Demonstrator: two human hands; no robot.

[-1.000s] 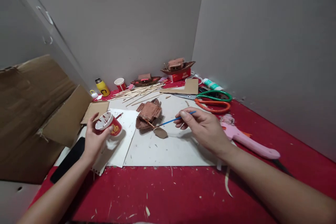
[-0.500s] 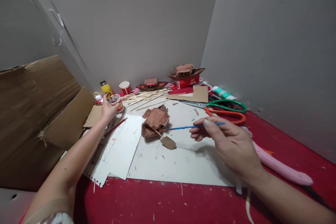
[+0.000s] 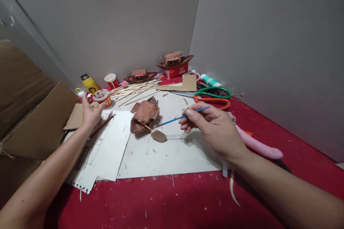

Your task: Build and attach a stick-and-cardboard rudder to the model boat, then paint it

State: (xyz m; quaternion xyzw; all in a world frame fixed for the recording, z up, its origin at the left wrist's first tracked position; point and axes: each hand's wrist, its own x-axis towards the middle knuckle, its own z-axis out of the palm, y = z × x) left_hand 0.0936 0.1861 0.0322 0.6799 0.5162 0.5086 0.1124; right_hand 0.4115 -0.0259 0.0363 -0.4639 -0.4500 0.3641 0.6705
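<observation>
My right hand (image 3: 209, 125) pinches a thin blue paintbrush (image 3: 172, 120), whose tip points left to the stern of a small brown model boat (image 3: 145, 112). The boat has a reddish-brown cabin roof and an oar with a wide cardboard blade (image 3: 159, 136) resting over its near end. Farther left, my left hand (image 3: 91, 112) has thumb and fingers spread just in front of a red and white paper cup (image 3: 103, 98) with dark paint streaks inside. It seems to hold nothing; whether a fingertip touches the cup I cannot tell.
Two more model boats (image 3: 140, 75) stand by the wall, one on a red box (image 3: 176, 70). Thin wooden sticks (image 3: 134, 89), scissors (image 3: 212, 94), a yellow bottle (image 3: 90, 84) and a second cup (image 3: 111, 80) lie around. A cardboard box (image 3: 32, 114) stands left, a pink-handled tool (image 3: 258, 143) right.
The camera view has turned right, so everything sits farther left. My left hand has come off the cup's side and opened. The paintbrush stays by the boat, tilted more steeply.
</observation>
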